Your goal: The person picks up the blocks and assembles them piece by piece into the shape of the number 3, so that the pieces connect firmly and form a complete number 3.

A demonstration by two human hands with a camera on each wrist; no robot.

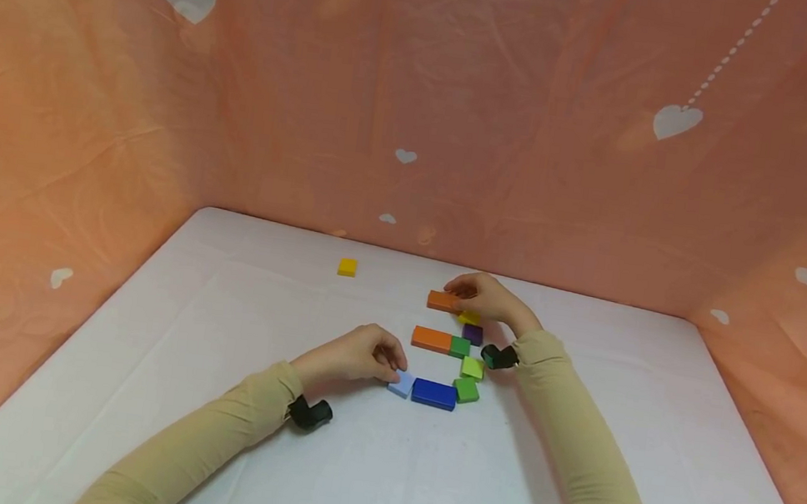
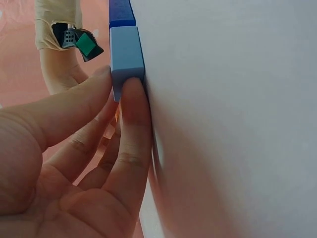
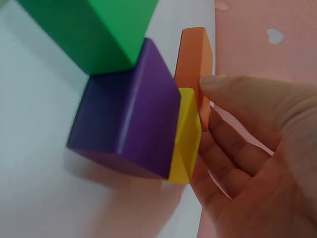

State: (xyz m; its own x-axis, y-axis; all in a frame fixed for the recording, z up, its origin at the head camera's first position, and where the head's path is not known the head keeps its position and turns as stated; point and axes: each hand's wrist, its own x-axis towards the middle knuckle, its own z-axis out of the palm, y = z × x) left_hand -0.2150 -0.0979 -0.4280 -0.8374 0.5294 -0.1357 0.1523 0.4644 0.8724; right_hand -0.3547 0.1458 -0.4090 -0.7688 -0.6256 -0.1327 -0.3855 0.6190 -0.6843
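Observation:
My left hand (image 1: 359, 354) pinches a light blue block (image 2: 126, 49) at its corner with thumb and index finger. That block lies at the left end of the near row, beside a long dark blue block (image 1: 434, 394). At the far end, my right hand (image 1: 492, 298) holds a long orange block (image 3: 190, 57), thumb on its near side and fingers behind. A yellow block (image 3: 185, 139) sits against this orange block, partly under the hand in the head view. Next to the yellow one is a purple block (image 3: 133, 114), then a green block (image 3: 106, 29).
A second orange block (image 1: 431, 339) lies beside the green one in the middle row. Lime (image 1: 472, 368) and mid-green (image 1: 465, 391) blocks curve down to the near row. Another yellow block (image 1: 347, 267) lies apart at the back left. Pink cloth walls (image 1: 422, 103) border the white table (image 1: 256, 469).

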